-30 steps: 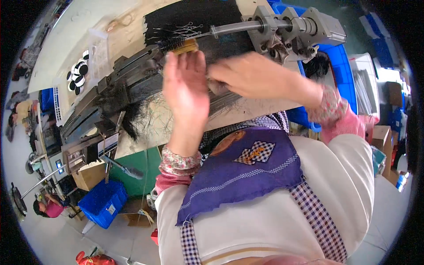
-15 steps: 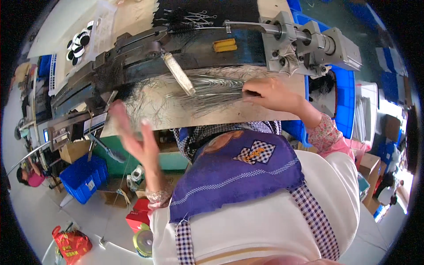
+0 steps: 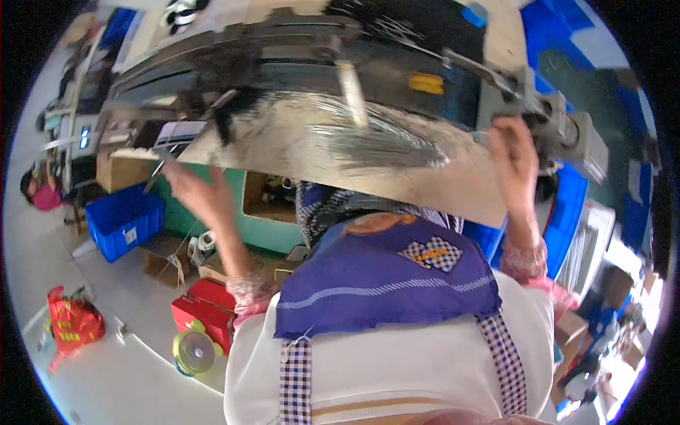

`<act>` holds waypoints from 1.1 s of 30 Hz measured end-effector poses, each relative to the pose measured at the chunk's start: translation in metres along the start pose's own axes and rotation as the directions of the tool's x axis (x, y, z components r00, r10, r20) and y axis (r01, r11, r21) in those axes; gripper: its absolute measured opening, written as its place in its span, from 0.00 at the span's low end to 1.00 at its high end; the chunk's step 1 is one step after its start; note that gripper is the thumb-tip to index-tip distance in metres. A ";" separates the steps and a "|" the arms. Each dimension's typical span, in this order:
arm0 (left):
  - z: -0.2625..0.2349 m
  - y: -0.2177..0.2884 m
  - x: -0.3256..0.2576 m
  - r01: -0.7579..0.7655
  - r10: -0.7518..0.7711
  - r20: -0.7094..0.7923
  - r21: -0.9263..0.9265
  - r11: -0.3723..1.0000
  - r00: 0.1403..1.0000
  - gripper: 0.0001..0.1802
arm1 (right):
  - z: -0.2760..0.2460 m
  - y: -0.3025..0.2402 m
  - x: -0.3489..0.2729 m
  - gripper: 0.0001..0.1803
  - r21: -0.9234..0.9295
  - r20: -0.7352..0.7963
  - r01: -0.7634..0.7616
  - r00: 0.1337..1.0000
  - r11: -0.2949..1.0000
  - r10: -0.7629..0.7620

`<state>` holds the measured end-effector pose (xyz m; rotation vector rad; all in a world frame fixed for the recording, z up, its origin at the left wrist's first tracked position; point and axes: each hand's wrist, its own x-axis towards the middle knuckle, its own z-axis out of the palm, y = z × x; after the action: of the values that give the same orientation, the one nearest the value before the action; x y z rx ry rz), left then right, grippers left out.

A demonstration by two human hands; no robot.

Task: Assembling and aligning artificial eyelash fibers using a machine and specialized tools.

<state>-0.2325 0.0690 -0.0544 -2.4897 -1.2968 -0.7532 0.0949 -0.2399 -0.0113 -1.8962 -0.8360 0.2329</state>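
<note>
Thin metal wires lie in a loose bundle on the pale worktop, between the person's two hands and apart from both. The left hand, blurred, is at the worktop's front edge, thumb and fingers apart. The right hand is just beside the grey machine head; blur hides its fingers, so whether they grip anything cannot be told. A pale bar reaches over the wires, and a yellow block sits beyond them.
</note>
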 end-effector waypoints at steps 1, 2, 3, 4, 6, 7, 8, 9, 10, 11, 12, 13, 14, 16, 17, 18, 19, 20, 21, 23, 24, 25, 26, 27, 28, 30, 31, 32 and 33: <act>-0.001 0.028 0.001 -0.016 0.015 -0.017 -0.100 0.995 1.000 0.42 | -0.006 -0.011 0.005 0.06 0.060 -0.056 -0.038 0.998 0.997 0.042; -0.021 0.074 0.013 0.032 -0.008 0.045 -0.554 0.832 0.999 0.42 | -0.012 -0.021 0.009 0.05 0.116 -0.116 -0.082 0.989 0.990 0.095; -0.036 0.099 0.022 -0.072 0.199 0.088 -0.733 0.676 0.976 0.42 | -0.016 -0.036 0.014 0.04 0.090 -0.075 0.001 0.997 0.996 0.006; -0.062 0.130 0.030 -0.095 0.350 0.075 -0.891 0.444 0.934 0.43 | -0.018 -0.053 0.020 0.04 0.070 -0.019 0.089 0.996 0.994 -0.088; -0.082 0.168 0.024 -0.166 0.582 0.004 -0.957 0.237 0.813 0.50 | 0.003 -0.084 0.028 0.02 0.082 0.078 0.199 0.976 0.977 -0.205; -0.083 0.188 0.024 0.102 0.582 0.099 -0.994 0.028 0.807 0.35 | 0.015 -0.097 0.033 0.02 0.132 0.139 0.303 0.937 0.944 -0.320; -0.082 0.187 0.027 0.086 0.575 0.084 -0.996 0.023 0.814 0.35 | 0.019 -0.104 0.037 0.02 0.179 0.178 0.395 0.888 0.901 -0.424; -0.080 0.183 0.027 0.427 0.651 0.335 -0.904 0.018 0.682 0.25 | 0.019 -0.109 0.039 0.04 0.200 0.199 0.381 0.887 0.903 -0.418; -0.076 0.179 0.025 0.713 0.716 0.520 -0.700 0.045 0.466 0.17 | 0.016 -0.110 0.041 0.04 0.202 0.202 0.399 0.877 0.895 -0.436; -0.063 0.166 0.016 0.617 0.576 0.524 -0.786 0.043 0.627 0.14 | 0.017 -0.107 0.047 0.06 0.139 0.164 0.337 0.919 0.931 -0.358; -0.053 0.157 0.014 0.511 0.432 0.483 -0.858 0.056 0.762 0.17 | 0.012 -0.100 0.056 0.07 0.066 0.109 0.266 0.956 0.962 -0.272; -0.044 0.146 0.017 0.498 0.387 0.532 -0.845 0.192 0.753 0.16 | 0.003 -0.089 0.067 0.08 -0.093 0.144 0.196 0.973 0.976 -0.182; -0.029 0.150 0.015 0.490 0.382 0.522 -0.852 0.185 0.763 0.16 | 0.003 -0.081 0.076 0.08 -0.096 0.144 0.210 0.970 0.973 -0.196; -0.002 0.166 0.004 0.091 0.315 0.121 -0.990 0.108 0.941 0.15 | 0.008 -0.070 0.092 0.07 -0.291 0.215 0.474 0.879 0.831 -0.426; 0.005 0.177 0.006 -0.086 0.394 -0.025 -0.987 0.138 0.919 0.14 | 0.012 -0.067 0.096 0.08 -0.319 0.269 0.540 0.840 0.779 -0.472; -0.006 0.191 0.013 -0.096 0.408 -0.041 -0.989 0.115 0.912 0.14 | 0.016 -0.060 0.103 0.09 -0.357 0.352 0.638 0.768 0.682 -0.535; -0.021 0.206 0.017 0.451 0.335 0.400 -0.888 -0.086 0.853 0.13 | 0.022 -0.054 0.108 0.11 -0.360 0.395 0.672 0.738 0.647 -0.548; -0.041 0.217 0.022 0.833 0.358 0.753 -0.479 -0.278 0.552 0.13 | 0.028 -0.050 0.109 0.13 -0.353 0.439 0.707 0.703 0.613 -0.559; -0.058 0.219 0.030 0.843 0.449 0.716 -0.409 -0.350 0.534 0.13 | 0.032 -0.050 0.108 0.14 -0.388 0.475 0.717 0.694 0.579 -0.541; -0.081 0.213 0.056 0.771 0.525 0.616 -0.229 -0.594 0.587 0.11 | 0.037 -0.053 0.111 0.15 -0.449 0.496 0.728 0.686 0.518 -0.533; -0.083 0.202 0.066 0.742 0.535 0.588 -0.178 -0.646 0.607 0.10 | 0.039 -0.056 0.110 0.14 -0.475 0.499 0.742 0.670 0.473 -0.549; -0.082 0.190 0.076 0.747 0.573 0.589 -0.081 -0.660 0.570 0.09 | 0.041 -0.056 0.114 0.13 -0.489 0.517 0.759 0.649 0.430 -0.558; -0.079 0.179 0.085 0.752 0.615 0.590 0.019 -0.659 0.524 0.08 | 0.041 -0.054 0.115 0.12 -0.504 0.530 0.769 0.635 0.393 -0.562; -0.076 0.167 0.092 0.677 0.657 0.544 0.205 -0.707 0.521 0.10 | 0.041 -0.051 0.114 0.12 -0.527 0.509 0.748 0.658 0.404 -0.555; -0.072 0.157 0.096 0.579 0.691 0.499 0.386 -0.718 0.523 0.11 | 0.042 -0.049 0.113 0.10 -0.526 0.509 0.753 0.652 0.396 -0.562; -0.063 0.138 0.090 0.549 0.649 0.457 0.348 -0.760 0.608 0.12 | 0.043 -0.046 0.112 0.09 -0.531 0.495 0.751 0.651 0.393 -0.575; -0.058 0.128 0.083 0.535 0.615 0.476 0.310 -0.786 0.628 0.13 | 0.043 -0.046 0.108 0.08 -0.537 0.483 0.747 0.653 0.392 -0.583; -0.066 0.127 0.076 0.495 0.530 0.529 0.221 -0.840 0.663 0.11 | 0.043 -0.047 0.105 0.06 -0.546 0.472 0.743 0.655 0.388 -0.590; -0.067 0.120 0.074 0.456 0.484 0.547 0.199 -0.868 0.683 0.12 | 0.044 -0.051 0.101 0.15 -0.529 0.472 0.727 0.680 0.438 -0.561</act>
<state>-0.1221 0.0218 0.0449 0.0378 0.0864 0.4398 0.1252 -0.1305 0.0321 -2.0326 -1.9855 -0.4341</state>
